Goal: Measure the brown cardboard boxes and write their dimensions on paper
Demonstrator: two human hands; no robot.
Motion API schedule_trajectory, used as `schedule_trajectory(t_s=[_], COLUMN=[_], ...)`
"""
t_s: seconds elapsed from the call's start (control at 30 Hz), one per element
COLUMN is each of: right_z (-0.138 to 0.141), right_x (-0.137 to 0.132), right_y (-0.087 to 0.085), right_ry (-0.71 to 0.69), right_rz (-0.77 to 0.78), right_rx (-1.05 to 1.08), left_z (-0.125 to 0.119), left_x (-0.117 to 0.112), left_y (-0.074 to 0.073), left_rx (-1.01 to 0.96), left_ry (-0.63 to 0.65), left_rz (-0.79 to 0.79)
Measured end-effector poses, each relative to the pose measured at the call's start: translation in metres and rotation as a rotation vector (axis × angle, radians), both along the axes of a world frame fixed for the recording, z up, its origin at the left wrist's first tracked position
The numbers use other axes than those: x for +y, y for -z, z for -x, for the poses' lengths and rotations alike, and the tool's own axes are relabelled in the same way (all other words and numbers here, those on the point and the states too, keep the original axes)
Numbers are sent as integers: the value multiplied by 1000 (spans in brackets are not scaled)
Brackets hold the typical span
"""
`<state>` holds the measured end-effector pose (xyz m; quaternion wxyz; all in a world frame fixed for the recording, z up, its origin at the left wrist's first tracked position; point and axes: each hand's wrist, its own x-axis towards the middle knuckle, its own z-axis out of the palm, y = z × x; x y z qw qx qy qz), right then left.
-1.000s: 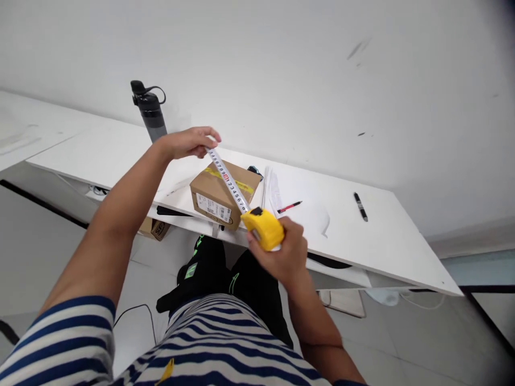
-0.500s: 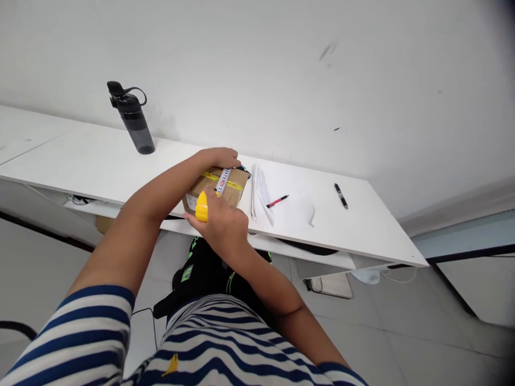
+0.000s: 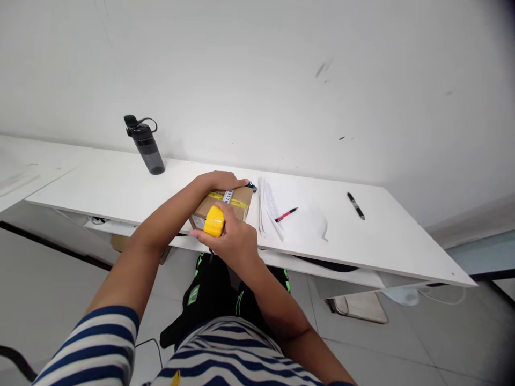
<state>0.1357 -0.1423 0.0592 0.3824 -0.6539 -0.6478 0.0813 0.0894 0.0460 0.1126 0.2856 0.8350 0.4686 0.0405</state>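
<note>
A small brown cardboard box [image 3: 241,212] with yellow tape across its top sits on the white table. My right hand [image 3: 237,241] is closed around a yellow tape measure [image 3: 214,221] at the box's near edge. Its white blade [image 3: 228,196] lies extended over the box top towards the far edge. There my left hand [image 3: 227,180] curls over the far side of the box, where the blade's end is covered; its fingertips are mostly hidden. Beside the left thumb is a small dark blue object [image 3: 252,186] that I cannot identify.
Papers [image 3: 270,209] with a red-and-black pen [image 3: 286,214] lie right of the box. A black pen [image 3: 356,206] is farther right on the white table [image 3: 386,230]. A dark water bottle [image 3: 148,150] stands at the back left by the wall. A shelf runs below the tabletop.
The view has tilted, so the table sits lower in the picture. My right hand has brought the tape measure's case nearer the box top, and less blade shows.
</note>
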Motion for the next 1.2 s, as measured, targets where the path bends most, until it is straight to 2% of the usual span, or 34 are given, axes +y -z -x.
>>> schedule_trajectory(t_s=[0.1,0.37,0.47,0.63,0.73,0.87,1.03,1.2], right_z=[-2,2,-2,-46,-74,-94,-109,-119], right_x=[1,-3,-6,-18,-23,-20,-12,1], right_y=[3,16,18,23,30,41,51,74], right_ry=[1,-17,42,189,197,113,68,-1], right_rz=[-18,-98,-129,-135,-126,-179,-167,-90], right_rx=[56,110,128,137,181,270,326,370], left_z=[-1,-3,-3,-6,-9,-6,3,4], left_x=[-4,-8,-2,10,14,12,11,21], left_y=[-5,-7,-3,1,3,4,7,20], left_rx=[160,121,152,207,220,144,-66,-335], left_ry=[37,-69,-28,19,9,1,97,36], left_rz=[83,80,61,24,18,27,57,125])
